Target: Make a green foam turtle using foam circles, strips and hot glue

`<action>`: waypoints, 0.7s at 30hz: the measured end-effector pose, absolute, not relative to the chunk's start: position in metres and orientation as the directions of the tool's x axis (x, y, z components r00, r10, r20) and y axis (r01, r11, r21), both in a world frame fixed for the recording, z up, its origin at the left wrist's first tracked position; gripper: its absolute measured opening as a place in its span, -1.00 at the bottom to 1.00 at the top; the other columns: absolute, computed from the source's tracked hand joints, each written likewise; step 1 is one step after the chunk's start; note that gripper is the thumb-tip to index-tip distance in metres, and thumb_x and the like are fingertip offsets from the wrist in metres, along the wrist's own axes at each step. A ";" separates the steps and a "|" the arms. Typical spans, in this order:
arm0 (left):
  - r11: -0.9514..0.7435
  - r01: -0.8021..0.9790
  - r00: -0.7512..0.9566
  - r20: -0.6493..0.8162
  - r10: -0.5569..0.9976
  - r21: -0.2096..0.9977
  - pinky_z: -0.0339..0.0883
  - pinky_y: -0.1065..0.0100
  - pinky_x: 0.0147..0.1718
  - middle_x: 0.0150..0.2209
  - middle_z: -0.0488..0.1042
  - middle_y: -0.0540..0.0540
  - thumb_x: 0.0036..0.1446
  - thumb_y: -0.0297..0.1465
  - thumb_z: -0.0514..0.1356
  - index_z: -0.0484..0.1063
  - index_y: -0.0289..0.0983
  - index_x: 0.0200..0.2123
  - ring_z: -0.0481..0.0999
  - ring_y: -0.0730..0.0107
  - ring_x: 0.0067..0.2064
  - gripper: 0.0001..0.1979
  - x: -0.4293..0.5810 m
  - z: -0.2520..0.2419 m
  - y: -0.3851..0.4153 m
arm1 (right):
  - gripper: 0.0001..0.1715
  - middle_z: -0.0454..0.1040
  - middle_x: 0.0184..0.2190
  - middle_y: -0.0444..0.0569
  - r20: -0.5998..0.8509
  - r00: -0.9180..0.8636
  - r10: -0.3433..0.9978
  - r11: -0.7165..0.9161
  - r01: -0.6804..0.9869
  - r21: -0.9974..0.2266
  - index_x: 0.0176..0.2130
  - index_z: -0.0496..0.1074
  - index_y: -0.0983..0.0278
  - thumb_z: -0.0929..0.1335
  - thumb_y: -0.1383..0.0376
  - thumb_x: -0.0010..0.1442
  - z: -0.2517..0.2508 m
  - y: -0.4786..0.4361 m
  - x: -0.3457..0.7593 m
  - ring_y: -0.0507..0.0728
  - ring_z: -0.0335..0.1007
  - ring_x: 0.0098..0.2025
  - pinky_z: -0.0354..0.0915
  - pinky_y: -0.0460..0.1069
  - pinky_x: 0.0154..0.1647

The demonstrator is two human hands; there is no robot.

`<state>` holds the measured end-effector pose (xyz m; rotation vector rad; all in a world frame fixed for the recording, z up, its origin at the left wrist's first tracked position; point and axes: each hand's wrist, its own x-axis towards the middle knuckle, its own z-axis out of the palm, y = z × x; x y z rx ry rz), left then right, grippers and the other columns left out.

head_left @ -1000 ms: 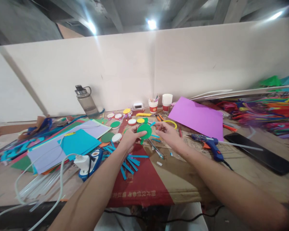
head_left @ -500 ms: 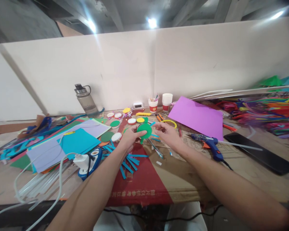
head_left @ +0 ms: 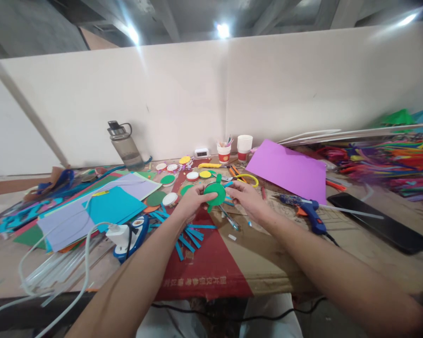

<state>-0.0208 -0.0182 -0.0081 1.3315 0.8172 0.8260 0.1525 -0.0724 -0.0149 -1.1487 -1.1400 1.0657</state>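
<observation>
A round green paper piece point(head_left: 215, 193) with small green tabs is held up over the middle of the table. My left hand point(head_left: 193, 202) is closed on its left edge. My right hand point(head_left: 245, 196) pinches its right edge, where a thin blue strip point(head_left: 228, 184) pokes out between my fingers. Under my hands lie several loose blue paper strips point(head_left: 190, 233) and a pen point(head_left: 228, 218) on a red and brown cardboard sheet point(head_left: 211, 267).
Coloured paper sheets point(head_left: 116, 204) and a white charger with cable point(head_left: 118, 233) lie at left. A grey water bottle point(head_left: 124, 145) and paper cups point(head_left: 244, 148) stand by the wall. A purple sheet point(head_left: 289, 170), blue glue gun point(head_left: 308, 209) and black phone point(head_left: 380, 223) lie right.
My right hand has moved left and closed on the green piece's right edge. The piece has shifted slightly right and tilted. My left hand keeps its hold.
</observation>
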 end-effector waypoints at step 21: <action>0.038 -0.013 0.467 -0.028 0.884 0.999 0.15 0.49 -0.58 -0.42 0.49 -0.04 -0.22 -0.25 0.48 0.50 -0.36 -0.34 0.37 0.55 -0.52 -0.59 -0.021 -0.010 -0.020 | -0.58 0.31 -0.56 -0.20 -0.026 0.027 0.999 -0.017 -0.297 -0.955 -0.44 0.43 0.30 0.55 0.10 -0.22 -0.015 -0.075 0.151 -0.06 0.09 -0.51 -0.01 -0.09 -0.50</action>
